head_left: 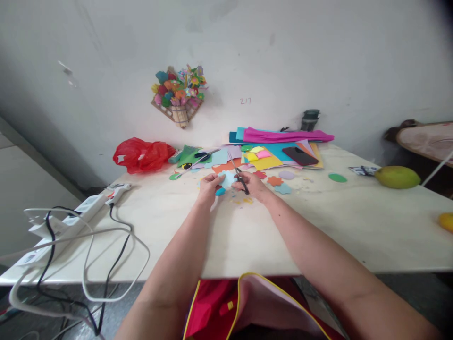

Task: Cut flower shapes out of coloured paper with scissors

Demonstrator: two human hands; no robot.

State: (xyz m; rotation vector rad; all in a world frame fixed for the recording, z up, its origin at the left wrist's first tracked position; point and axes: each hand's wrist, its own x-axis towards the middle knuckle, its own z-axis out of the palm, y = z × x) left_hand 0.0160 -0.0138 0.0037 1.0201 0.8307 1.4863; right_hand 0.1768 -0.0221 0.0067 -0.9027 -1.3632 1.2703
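My left hand pinches a light-blue paper flower by its left edge, above the table. Black-handled scissors are in my right hand, their blades pointing up and away beside the flower's right edge. Under my left fingers shows a small bright-blue piece; whether I hold it I cannot tell. Small yellow scraps lie just below my hands. To the right lie an orange flower cutout, another light-blue flower cutout and a lilac cutout.
Coloured sheets and a dark phone lie at the back. A red plastic bag sits back left. A white power strip with loose cables is at left. A green-yellow fruit lies at right. Paper flowers hang on the wall.
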